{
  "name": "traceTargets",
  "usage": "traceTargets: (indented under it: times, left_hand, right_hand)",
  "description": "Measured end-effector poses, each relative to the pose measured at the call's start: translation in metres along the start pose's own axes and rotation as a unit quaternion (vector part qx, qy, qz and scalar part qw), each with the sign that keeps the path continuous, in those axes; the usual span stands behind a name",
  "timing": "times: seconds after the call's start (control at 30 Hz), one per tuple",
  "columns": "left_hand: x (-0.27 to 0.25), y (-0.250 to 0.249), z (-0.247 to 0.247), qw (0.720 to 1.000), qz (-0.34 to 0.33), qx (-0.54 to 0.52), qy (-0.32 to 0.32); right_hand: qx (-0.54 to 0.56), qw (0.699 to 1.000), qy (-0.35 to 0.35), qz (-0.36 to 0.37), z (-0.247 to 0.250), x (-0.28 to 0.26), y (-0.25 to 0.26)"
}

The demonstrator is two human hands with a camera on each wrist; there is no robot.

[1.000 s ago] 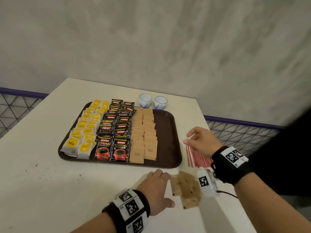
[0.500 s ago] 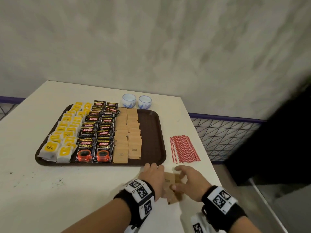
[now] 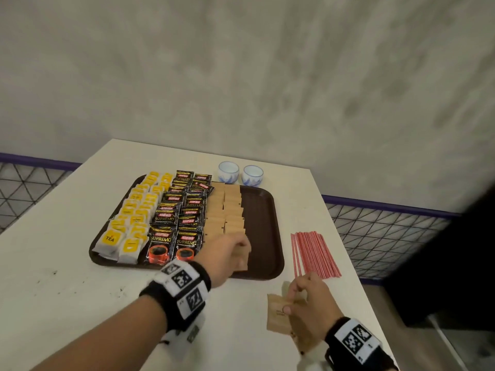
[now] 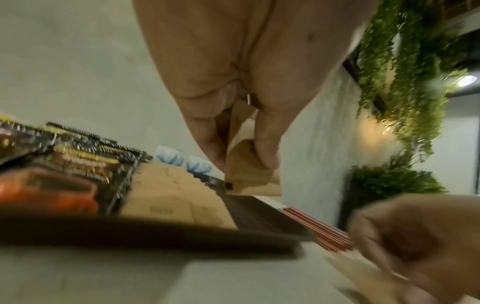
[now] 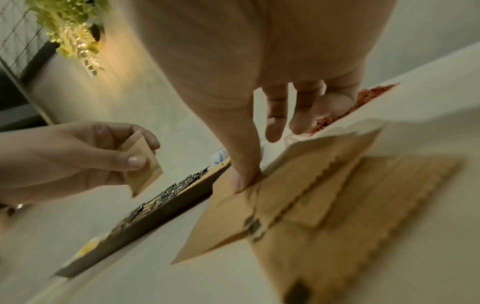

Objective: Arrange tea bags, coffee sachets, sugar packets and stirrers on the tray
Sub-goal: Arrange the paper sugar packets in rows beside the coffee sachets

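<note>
Head view: on the worktop (image 3: 80, 263), the tray (image 3: 265, 236) already carries rows of tea bags (image 3: 128, 226), coffee sachets (image 3: 184, 218) and sugar packets (image 3: 227, 210). The left hand (image 3: 225, 253) pinches one packet (image 4: 249, 170) over the row's near end; next, probably, lowering it squarely. The right hand (image 3: 308, 303) presses loose packets (image 3: 278, 314) near the stirrers (image 3: 313, 255).

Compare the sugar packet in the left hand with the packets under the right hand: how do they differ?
The left hand pinches one sugar packet in the air over the tray; the loose packets lie on the table, off the tray, several overlapping. The held packet hangs nearly on edge; the loose ones lie flat, the right hand's thumb resting on them. All are plain brown paper.
</note>
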State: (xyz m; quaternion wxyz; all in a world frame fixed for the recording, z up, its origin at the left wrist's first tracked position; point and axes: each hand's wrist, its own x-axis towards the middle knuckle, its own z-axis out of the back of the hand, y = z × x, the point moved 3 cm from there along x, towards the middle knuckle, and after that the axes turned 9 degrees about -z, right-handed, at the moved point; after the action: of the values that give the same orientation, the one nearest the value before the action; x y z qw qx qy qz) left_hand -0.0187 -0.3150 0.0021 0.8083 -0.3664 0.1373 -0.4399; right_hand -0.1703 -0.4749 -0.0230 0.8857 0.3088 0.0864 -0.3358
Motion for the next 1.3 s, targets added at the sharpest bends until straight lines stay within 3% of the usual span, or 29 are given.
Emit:
traceTargets:
  times: [0.2, 0.33, 0.43, 0.6, 0.83, 1.3]
  left_hand:
    - [0.035, 0.021, 0.001, 0.995, 0.07, 0.065, 0.001]
    - [0.037, 0.035, -0.003, 0.982, 0.102, 0.151, 0.042]
    - [0.037, 0.038, -0.001, 0.977, 0.093, 0.186, 0.04]
    - [0.035, 0.036, 0.011, 0.985, 0.09, 0.146, -0.004]
    - [0.027, 0.041, 0.013, 0.961, 0.083, 0.257, 0.062]
    - [0.017, 0.04, 0.03, 0.973, 0.095, 0.21, -0.022]
  right_hand:
    - [0.128, 0.991, 0.026, 0.005, 0.015, 0.003, -0.001]
    - [0.177, 0.983, 0.013, 0.055, 0.034, 0.011, 0.02]
    - [0.173, 0.982, -0.015, 0.072, 0.031, 0.029, 0.041]
    - [0.147, 0.986, -0.023, 0.074, 0.007, 0.056, 0.069]
    - [0.128, 0.989, -0.011, 0.073, -0.004, 0.075, 0.091]
    - [0.085, 0.995, 0.013, 0.055, -0.021, 0.088, 0.094]
